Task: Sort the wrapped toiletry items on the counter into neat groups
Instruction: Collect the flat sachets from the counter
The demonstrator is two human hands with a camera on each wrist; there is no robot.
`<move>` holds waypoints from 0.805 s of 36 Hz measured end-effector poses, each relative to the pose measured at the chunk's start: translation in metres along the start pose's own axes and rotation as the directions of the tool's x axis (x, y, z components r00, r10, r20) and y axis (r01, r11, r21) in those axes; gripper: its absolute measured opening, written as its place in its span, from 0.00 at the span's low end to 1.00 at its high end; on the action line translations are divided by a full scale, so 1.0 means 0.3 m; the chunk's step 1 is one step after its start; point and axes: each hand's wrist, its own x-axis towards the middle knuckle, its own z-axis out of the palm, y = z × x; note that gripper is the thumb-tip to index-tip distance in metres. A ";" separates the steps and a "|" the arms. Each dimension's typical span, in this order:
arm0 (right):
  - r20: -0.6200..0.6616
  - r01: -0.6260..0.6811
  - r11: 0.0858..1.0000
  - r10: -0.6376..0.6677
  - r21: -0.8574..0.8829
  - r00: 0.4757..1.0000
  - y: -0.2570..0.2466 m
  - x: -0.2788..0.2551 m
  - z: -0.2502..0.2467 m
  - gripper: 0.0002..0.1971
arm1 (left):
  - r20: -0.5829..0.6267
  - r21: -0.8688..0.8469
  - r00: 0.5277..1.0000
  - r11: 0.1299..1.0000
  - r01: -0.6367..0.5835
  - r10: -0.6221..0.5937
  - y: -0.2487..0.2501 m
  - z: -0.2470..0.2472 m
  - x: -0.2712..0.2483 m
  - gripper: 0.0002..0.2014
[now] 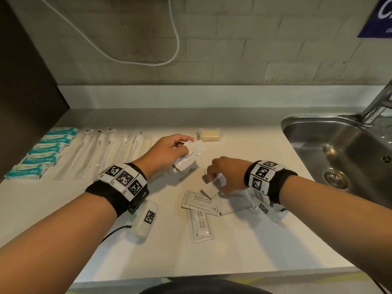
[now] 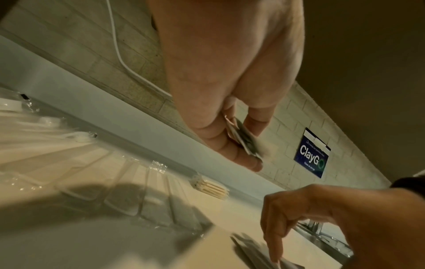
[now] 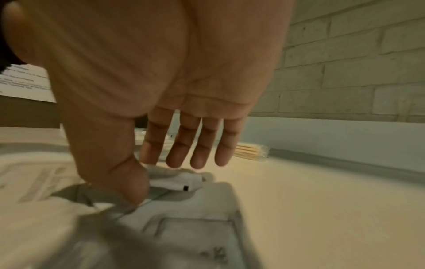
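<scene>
My left hand (image 1: 182, 145) hovers over the counter and grips a small bunch of white toothpaste sachets (image 1: 192, 156); in the left wrist view the sachets (image 2: 245, 141) sit edge-on between thumb and fingers of that hand (image 2: 250, 145). My right hand (image 1: 212, 181) is low over the counter's middle, thumb and forefinger pinching a small white sachet (image 1: 215, 185). The right wrist view shows its thumb (image 3: 128, 182) on that sachet (image 3: 177, 182), the other fingers stretched out. Two shampoo-with-conditioner sachets (image 1: 201, 201) (image 1: 200, 224) lie overlapped just in front of it.
Teal-wrapped packets (image 1: 42, 151) line the left end, with clear-wrapped toothbrushes (image 1: 106, 153) beside them. A wrapped yellowish stack (image 1: 210, 134) sits near the back. A steel sink (image 1: 339, 149) and tap (image 1: 379, 105) are at the right; a white cable (image 1: 148, 62) hangs on the wall.
</scene>
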 end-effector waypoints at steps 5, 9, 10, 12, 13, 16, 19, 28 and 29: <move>-0.051 0.071 0.993 -0.076 -0.094 0.996 0.007 0.030 -0.056 0.21 | -0.031 -0.065 0.999 0.998 -0.016 0.014 -0.001 -0.011 0.006 0.18; 0.017 0.078 0.995 -0.077 -0.069 0.997 -0.011 0.063 -0.053 0.20 | -0.049 -0.020 0.998 0.999 -0.039 0.038 -0.009 -0.018 -0.002 0.18; 0.025 0.069 0.996 -0.068 -0.061 0.997 -0.012 0.068 -0.047 0.20 | -0.046 -0.013 0.998 0.999 -0.034 0.033 -0.012 -0.020 -0.007 0.18; 0.047 0.071 0.996 -0.069 -0.049 0.996 -0.009 0.076 -0.044 0.20 | -0.035 -0.010 0.999 1.000 -0.020 0.020 -0.018 -0.024 -0.017 0.17; 0.054 0.076 0.996 -0.074 -0.050 0.996 -0.007 0.078 -0.047 0.20 | -0.031 -0.015 0.999 1.000 -0.017 0.017 -0.021 -0.026 -0.020 0.17; 0.088 0.064 0.997 -0.060 -0.050 0.994 0.006 0.081 -0.056 0.24 | -0.023 -0.008 0.999 1.000 -0.022 0.022 -0.029 -0.028 -0.025 0.17; 0.101 0.035 0.997 -0.027 -0.073 0.995 0.027 0.088 -0.047 0.24 | -0.026 0.014 0.999 1.000 -0.024 0.024 -0.032 -0.025 -0.024 0.17; 0.068 -0.096 0.986 0.087 0.134 0.994 0.047 0.065 -0.066 0.12 | -0.047 0.070 0.999 0.998 0.000 0.004 -0.036 -0.005 0.015 0.14; 0.038 -0.078 0.985 0.073 0.152 0.997 0.050 0.061 -0.069 0.09 | -0.039 0.076 0.999 0.997 -0.001 0.004 -0.038 -0.005 0.019 0.14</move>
